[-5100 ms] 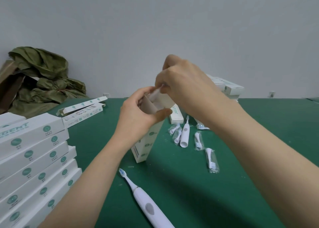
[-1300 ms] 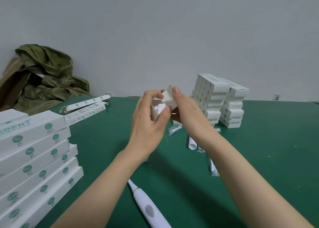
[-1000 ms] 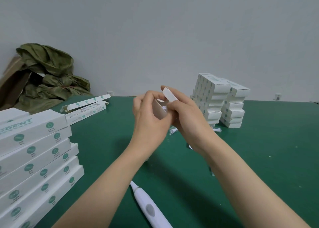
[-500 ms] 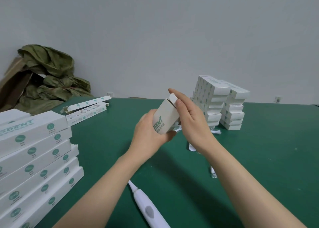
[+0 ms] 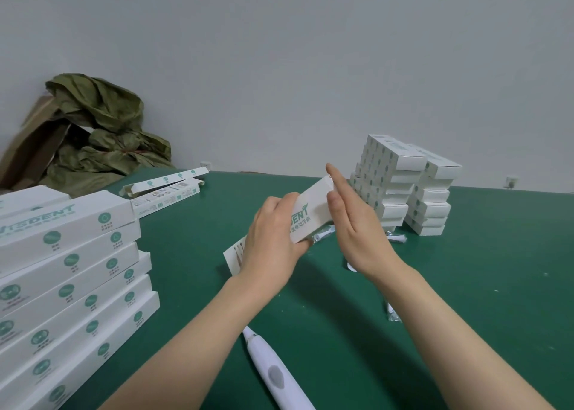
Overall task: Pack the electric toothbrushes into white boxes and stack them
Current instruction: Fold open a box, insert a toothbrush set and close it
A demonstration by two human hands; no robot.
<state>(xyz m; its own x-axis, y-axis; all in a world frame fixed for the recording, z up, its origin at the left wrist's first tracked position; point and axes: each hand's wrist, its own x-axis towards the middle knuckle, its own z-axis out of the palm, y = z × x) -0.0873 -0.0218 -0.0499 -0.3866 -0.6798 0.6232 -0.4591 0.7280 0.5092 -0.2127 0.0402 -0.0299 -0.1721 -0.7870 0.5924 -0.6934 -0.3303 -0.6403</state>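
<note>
Closed, tipped white box level.
Gripped in curled left hand, far end against flat right hand fingers; stacking next.

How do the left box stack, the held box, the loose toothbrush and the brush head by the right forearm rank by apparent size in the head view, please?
1. left box stack
2. held box
3. loose toothbrush, partly out of frame, so unsure against the box
4. brush head
</note>
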